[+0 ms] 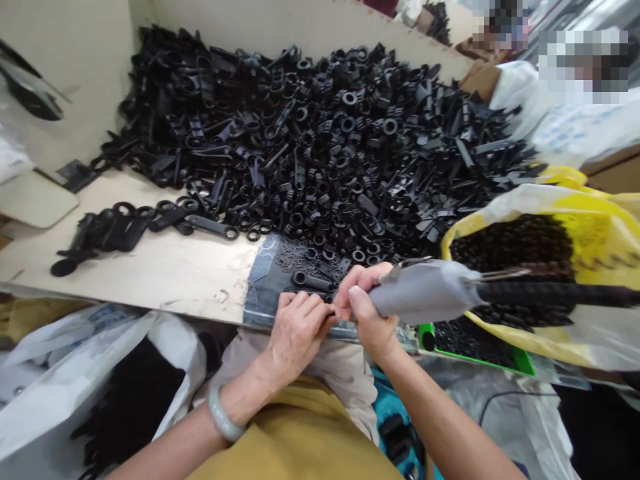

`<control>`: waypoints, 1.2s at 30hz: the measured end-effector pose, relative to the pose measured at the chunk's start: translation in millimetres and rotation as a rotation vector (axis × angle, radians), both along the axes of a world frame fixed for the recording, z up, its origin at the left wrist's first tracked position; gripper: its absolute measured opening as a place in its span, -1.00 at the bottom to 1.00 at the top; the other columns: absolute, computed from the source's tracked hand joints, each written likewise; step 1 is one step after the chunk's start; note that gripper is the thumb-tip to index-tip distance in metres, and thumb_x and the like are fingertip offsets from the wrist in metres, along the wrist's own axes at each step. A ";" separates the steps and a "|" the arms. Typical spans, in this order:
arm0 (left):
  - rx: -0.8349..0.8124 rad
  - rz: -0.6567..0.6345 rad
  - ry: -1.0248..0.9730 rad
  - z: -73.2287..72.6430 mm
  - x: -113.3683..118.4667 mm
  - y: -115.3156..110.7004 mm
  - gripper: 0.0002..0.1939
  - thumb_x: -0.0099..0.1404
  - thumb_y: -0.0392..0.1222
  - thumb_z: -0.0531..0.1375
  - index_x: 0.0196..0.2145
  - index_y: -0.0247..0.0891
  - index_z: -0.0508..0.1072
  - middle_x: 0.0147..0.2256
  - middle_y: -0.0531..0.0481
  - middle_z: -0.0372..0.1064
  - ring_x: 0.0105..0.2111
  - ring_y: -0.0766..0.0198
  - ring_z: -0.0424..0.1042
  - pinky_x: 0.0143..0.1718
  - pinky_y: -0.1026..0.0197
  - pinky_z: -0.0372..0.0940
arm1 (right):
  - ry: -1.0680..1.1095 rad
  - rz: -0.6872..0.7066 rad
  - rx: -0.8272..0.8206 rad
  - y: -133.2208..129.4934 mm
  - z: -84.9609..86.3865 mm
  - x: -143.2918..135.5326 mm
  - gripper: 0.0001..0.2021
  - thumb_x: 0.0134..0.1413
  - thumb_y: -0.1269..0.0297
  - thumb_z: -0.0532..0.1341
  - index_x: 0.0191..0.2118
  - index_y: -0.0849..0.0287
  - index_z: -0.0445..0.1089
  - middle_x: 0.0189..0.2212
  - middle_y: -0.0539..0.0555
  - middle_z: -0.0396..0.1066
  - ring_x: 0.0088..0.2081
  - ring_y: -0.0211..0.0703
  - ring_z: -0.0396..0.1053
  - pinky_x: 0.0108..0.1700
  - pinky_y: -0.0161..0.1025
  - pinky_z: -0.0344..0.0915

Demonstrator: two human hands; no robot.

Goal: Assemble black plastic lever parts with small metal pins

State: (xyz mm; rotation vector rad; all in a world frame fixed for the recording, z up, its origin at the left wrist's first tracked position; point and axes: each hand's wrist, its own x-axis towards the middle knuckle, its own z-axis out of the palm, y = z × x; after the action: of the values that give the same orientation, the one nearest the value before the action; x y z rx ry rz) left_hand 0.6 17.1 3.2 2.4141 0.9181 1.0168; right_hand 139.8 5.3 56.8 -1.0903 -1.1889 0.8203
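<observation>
My right hand is wrapped round a grey power screwdriver that lies nearly level, its dark cord running off to the right. My left hand is closed at the front edge of a dark blue cloth pad, its fingertips meeting those of my right hand. What the left fingers pinch is too small and hidden to name. Just beyond the hands, a black ringed part lies on the pad, near a scatter of tiny dark screws.
A large heap of black plastic parts covers the table. At the right stand a yellow and white bag of small black pieces and a green tray. A white bag with black contents hangs below left.
</observation>
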 end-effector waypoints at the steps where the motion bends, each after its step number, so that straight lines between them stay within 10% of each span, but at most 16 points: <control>1: 0.001 -0.006 -0.007 0.4 -0.4 0.6 -0.73 0.55 -0.17 0.08 -0.33 -0.22 0.42 -0.41 0.04 0.37 -0.35 0.19 0.27 -0.25 0.07 0.02 | -0.004 -0.001 0.011 0.2 0.7 -0.6 -0.78 0.22 0.27 0.21 -0.33 0.03 0.10 -0.53 -0.16 0.30 -0.61 -0.32 0.19 -0.56 -0.29 0.23; 12: -0.097 -0.059 0.007 0.0 -3.2 11.3 -0.84 0.52 -0.16 0.15 -0.15 -0.19 0.53 -0.33 0.06 0.47 -0.29 0.26 0.41 -0.22 0.10 0.06 | 0.215 -0.006 0.311 -10.7 26.8 30.0 -0.86 0.23 0.37 0.19 -0.21 0.02 0.18 -0.47 -0.19 0.37 -0.64 -0.37 0.21 -0.56 -0.36 0.25; 23: -0.078 -0.128 -0.085 6.9 -10.0 9.6 -0.84 0.47 -0.30 0.20 -0.05 -0.15 0.51 -0.30 0.08 0.49 -0.29 0.28 0.41 -0.16 0.11 0.15 | 0.161 -0.276 0.182 -4.3 -18.7 76.6 -0.83 0.16 0.37 0.24 -0.30 0.09 0.18 -0.53 -0.19 0.32 -0.65 -0.38 0.23 -0.59 -0.37 0.26; 36: -0.069 -0.068 -0.014 2.1 -2.5 28.5 -0.86 0.49 -0.23 0.17 -0.08 -0.20 0.52 -0.26 0.01 0.53 -0.27 0.23 0.43 -0.17 0.13 0.28 | 0.192 -0.257 0.224 -6.2 -11.7 62.5 -0.85 0.17 0.36 0.21 -0.28 0.05 0.18 -0.53 -0.19 0.32 -0.66 -0.37 0.18 -0.60 -0.37 0.27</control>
State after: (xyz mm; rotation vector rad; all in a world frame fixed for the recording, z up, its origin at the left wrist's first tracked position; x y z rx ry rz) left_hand -1.9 45.5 5.4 2.3614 0.8468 0.9607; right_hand 202.2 -0.9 45.2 -0.9334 -0.9322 0.5641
